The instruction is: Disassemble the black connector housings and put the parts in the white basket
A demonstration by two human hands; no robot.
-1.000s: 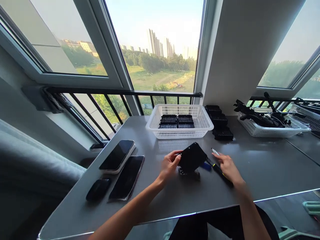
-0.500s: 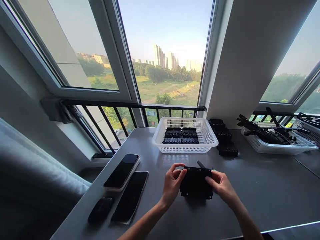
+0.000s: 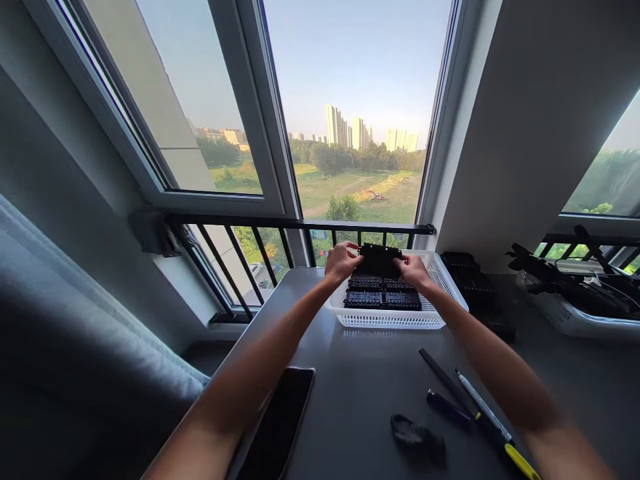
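No readable text, labels, brands or numbers anywhere; the black parts, basket, phone and pens show no legible markings.

Both arms stretch forward, nearly straight, converging from the lower corners; the left hand (image 3: 341,261) and right hand (image 3: 413,269) sit close together, level, backs upward; fingers of each curl down, pinching opposite ends of one flat piece between them.
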